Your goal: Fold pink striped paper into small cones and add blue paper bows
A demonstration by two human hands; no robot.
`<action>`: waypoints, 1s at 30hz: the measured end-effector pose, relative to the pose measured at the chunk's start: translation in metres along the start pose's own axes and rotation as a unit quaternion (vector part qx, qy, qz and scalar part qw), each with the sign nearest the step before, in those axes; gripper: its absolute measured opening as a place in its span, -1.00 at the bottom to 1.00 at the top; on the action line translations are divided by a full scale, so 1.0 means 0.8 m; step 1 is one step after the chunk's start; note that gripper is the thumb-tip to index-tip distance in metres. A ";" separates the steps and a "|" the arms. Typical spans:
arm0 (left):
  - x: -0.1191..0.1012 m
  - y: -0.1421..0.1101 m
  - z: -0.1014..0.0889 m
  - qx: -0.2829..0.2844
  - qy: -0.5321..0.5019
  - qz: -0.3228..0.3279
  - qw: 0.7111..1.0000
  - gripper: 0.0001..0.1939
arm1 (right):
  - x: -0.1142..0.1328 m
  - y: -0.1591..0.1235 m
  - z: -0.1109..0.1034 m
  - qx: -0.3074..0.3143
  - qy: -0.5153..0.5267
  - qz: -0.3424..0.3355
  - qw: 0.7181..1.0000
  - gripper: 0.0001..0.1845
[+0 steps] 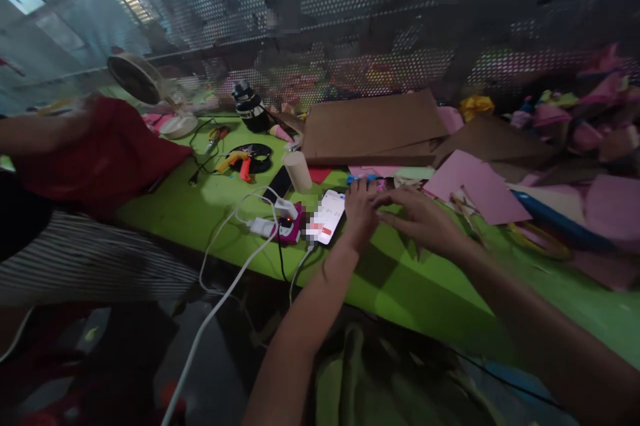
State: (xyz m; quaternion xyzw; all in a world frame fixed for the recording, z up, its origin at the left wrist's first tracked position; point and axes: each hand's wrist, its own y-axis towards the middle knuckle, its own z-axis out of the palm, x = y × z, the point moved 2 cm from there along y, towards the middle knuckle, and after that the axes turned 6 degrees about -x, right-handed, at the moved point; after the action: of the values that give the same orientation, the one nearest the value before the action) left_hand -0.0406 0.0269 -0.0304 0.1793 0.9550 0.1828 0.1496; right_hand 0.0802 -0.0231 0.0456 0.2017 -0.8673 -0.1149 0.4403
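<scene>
My left hand [361, 211] rests on the green table [210, 203] just right of a lit phone [330, 215], fingers bent down, touching something small I cannot make out. My right hand [425, 219] lies beside it with fingers stretched out flat toward the left hand, its fingertips meeting it. A blue-handled item [361, 179] lies just beyond my hands. A pink paper sheet [475, 187] lies to the right of them.
A white power strip with plugs and cables [273, 225] sits left of the phone. Farther back are a paper roll [298, 171], glue gun [239, 163], black bottle [250, 107], small fan [145, 89] and cardboard sheets [373, 126]. Another person in red [100, 153] leans in at left. Paper scraps pile at right.
</scene>
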 end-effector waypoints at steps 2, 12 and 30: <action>0.002 0.014 -0.005 0.024 -0.015 -0.019 0.999 -0.59 | -0.020 -0.003 -0.019 -0.051 -0.006 0.038 0.998 -0.78; 0.001 0.017 -0.018 0.030 0.024 -0.043 0.998 -0.61 | -0.091 -0.008 -0.050 -0.206 0.121 0.179 0.955 -0.79; 0.008 0.029 -0.020 0.073 0.033 -0.036 0.996 -0.66 | -0.106 -0.003 -0.040 -0.202 0.131 0.146 0.960 -0.73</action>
State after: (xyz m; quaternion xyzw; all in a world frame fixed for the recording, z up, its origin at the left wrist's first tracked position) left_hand -0.0453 0.0448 -0.0085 0.1487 0.9761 0.1133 0.1108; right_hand 0.1515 0.0123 0.0024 -0.0070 -0.7809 -0.1941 0.5937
